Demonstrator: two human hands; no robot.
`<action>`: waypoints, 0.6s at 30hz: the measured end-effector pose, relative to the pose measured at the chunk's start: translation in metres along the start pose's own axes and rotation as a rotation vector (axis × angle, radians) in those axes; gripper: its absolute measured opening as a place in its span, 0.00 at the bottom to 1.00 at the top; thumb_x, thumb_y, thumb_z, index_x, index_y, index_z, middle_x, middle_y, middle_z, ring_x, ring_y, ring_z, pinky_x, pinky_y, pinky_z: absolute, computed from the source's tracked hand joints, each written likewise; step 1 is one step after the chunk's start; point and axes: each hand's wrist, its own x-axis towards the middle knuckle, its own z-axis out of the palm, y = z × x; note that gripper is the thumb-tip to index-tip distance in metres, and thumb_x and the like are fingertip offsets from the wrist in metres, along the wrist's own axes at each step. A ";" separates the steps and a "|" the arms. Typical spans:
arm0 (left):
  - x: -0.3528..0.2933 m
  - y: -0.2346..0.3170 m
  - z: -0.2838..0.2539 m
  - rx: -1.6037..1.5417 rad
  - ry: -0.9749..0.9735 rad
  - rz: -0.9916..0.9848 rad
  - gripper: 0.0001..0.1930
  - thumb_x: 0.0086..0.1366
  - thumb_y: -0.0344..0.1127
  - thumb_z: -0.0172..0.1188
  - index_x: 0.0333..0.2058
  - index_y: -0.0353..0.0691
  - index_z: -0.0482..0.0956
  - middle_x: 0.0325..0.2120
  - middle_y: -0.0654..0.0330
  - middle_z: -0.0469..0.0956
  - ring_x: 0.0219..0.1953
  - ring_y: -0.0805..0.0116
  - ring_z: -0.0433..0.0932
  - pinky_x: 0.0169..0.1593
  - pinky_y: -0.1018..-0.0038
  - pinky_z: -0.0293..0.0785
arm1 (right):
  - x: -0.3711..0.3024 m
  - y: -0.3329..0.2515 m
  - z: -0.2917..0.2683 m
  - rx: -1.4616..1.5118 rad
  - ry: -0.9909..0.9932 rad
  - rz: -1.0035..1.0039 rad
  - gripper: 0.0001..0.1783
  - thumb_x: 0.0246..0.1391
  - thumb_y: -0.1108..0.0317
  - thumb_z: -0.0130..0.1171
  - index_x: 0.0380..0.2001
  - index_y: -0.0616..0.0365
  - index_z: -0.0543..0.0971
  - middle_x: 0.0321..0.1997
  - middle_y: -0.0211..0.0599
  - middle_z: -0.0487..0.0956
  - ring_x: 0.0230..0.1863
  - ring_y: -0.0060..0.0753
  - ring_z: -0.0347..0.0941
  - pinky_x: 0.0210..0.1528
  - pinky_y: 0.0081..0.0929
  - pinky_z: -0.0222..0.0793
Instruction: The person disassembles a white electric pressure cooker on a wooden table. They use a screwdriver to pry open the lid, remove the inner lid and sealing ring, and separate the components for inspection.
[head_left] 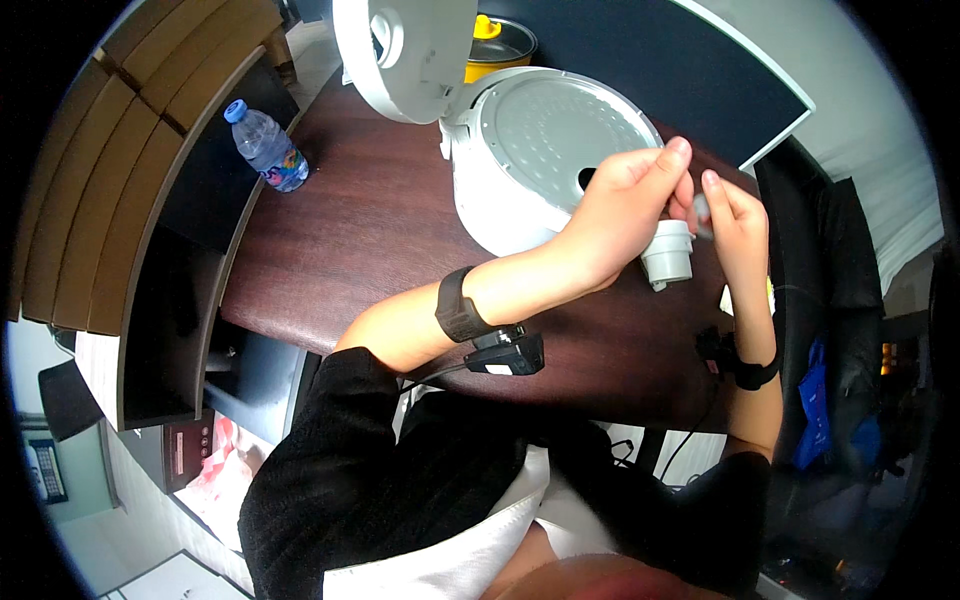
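My left hand (pixel 632 205) is closed, thumb up, above the front right of a white rice cooker (pixel 500 222). Just under its fingers is a short white plastic cylinder (pixel 668 254) with a stepped rim, apparently in its grip. My right hand (pixel 738 222) faces it from the right, thumb and fingers bent into a pinch. Between the two hands a small whitish piece (pixel 702 210) is blurred, and its kind does not show. The cooker's lid (pixel 405 65) stands raised. A round grey dimpled plate (pixel 560 125) with a dark hole lies across the cooker's top.
A clear bottle (pixel 268 148) with a blue cap stands at the table's left. Behind the cooker is a yellow pot (pixel 500 58) with a glass lid. A dark panel (pixel 640 65) closes off the back of the brown table (pixel 370 225). Stacked cardboard boxes (pixel 100 200) rise far left.
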 end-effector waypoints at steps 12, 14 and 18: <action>-0.055 0.044 -0.035 0.404 -0.104 0.052 0.15 0.70 0.38 0.43 0.26 0.36 0.68 0.20 0.62 0.70 0.24 0.76 0.70 0.30 0.80 0.67 | 0.014 0.000 0.018 0.382 -0.399 0.503 0.22 0.58 0.48 0.50 0.22 0.57 0.74 0.10 0.14 0.58 0.09 0.08 0.48 0.13 0.13 0.41; -0.061 0.045 -0.040 0.424 -0.021 0.067 0.14 0.69 0.38 0.46 0.27 0.36 0.70 0.20 0.65 0.70 0.24 0.79 0.69 0.30 0.81 0.66 | 0.011 -0.002 0.022 0.511 -0.343 0.523 0.20 0.58 0.51 0.51 0.22 0.55 0.75 0.11 0.14 0.59 0.09 0.08 0.48 0.14 0.12 0.42; -0.067 0.049 -0.053 0.433 0.046 0.206 0.12 0.67 0.38 0.51 0.28 0.36 0.72 0.19 0.67 0.71 0.24 0.83 0.68 0.29 0.84 0.65 | -0.008 -0.015 0.036 0.712 -0.131 0.588 0.15 0.57 0.54 0.52 0.25 0.54 0.73 0.12 0.15 0.60 0.09 0.09 0.48 0.14 0.13 0.41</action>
